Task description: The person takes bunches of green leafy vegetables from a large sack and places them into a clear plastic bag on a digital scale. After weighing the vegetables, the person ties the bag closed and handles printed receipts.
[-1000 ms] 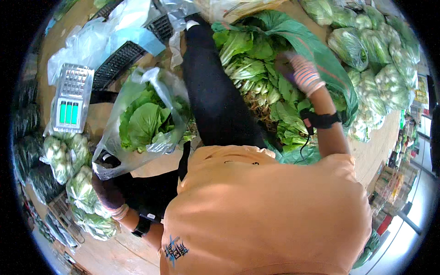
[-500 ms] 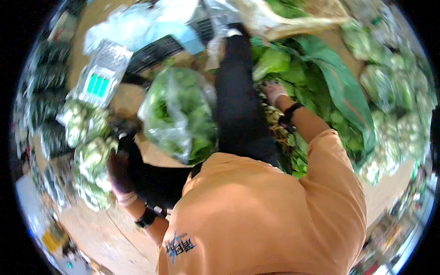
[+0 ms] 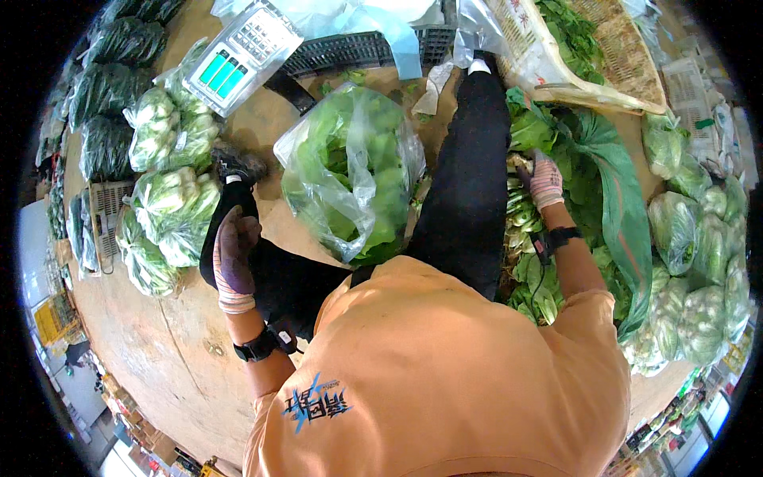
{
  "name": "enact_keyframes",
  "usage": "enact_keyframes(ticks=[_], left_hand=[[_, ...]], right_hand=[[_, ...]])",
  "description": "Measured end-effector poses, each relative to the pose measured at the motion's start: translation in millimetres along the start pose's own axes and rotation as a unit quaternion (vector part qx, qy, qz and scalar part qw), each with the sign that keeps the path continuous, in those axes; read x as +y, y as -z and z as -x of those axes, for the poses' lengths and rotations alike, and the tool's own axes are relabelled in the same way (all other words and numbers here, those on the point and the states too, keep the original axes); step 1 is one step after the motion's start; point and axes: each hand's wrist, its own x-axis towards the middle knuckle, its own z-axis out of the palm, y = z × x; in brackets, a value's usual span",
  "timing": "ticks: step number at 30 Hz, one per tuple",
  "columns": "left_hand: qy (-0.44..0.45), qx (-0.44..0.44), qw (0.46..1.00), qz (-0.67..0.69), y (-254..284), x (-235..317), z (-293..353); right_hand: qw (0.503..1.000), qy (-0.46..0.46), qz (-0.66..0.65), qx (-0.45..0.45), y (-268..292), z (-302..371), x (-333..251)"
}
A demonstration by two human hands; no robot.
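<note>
In a green mesh sack (image 3: 612, 215) at the right lie leafy greens (image 3: 534, 282) with pale root ends. My right hand (image 3: 545, 181), in a light knit glove, has its fingers curled round the stem ends of some greens at the sack's left side. My left hand (image 3: 236, 258), gloved too, rests by my bent left leg with fingers curled in and nothing visible in them. Between my legs stands a clear plastic bag (image 3: 354, 171) filled with leafy greens, its top gathered loosely.
A digital scale (image 3: 242, 60) with a lit display is at the upper left. Bagged vegetables (image 3: 176, 211) lie at the left, more bagged vegetables (image 3: 699, 278) at the far right. A black crate (image 3: 342, 54) with plastic bags and a pale basket (image 3: 628, 63) holding greens stand ahead.
My view has shifted. My right hand has drawn back from deeper among the greens and now has curled fingers at the stem ends. My left hand stays beside my left leg.
</note>
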Motion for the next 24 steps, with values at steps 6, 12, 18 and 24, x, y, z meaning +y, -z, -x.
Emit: enact_keyframes(ticks=[6,12,18,24], left_hand=[[0.066,0.027,0.997,0.038,-14.4,27.5,4.1],[0.119,-0.042,0.991,-0.033,-45.5,43.0,22.5],[-0.069,-0.253,0.874,-0.409,-87.8,31.5,24.7],[0.051,-0.406,0.738,-0.536,-122.8,-2.9,9.4]], right_hand=[[0.972,-0.072,0.179,-0.132,53.8,-39.7,-50.1],[0.890,0.041,0.358,-0.278,-61.5,-101.3,-14.3],[0.882,0.095,0.332,-0.320,-85.3,-108.7,-14.5],[0.823,0.150,0.399,-0.376,-53.4,-98.1,-22.0]])
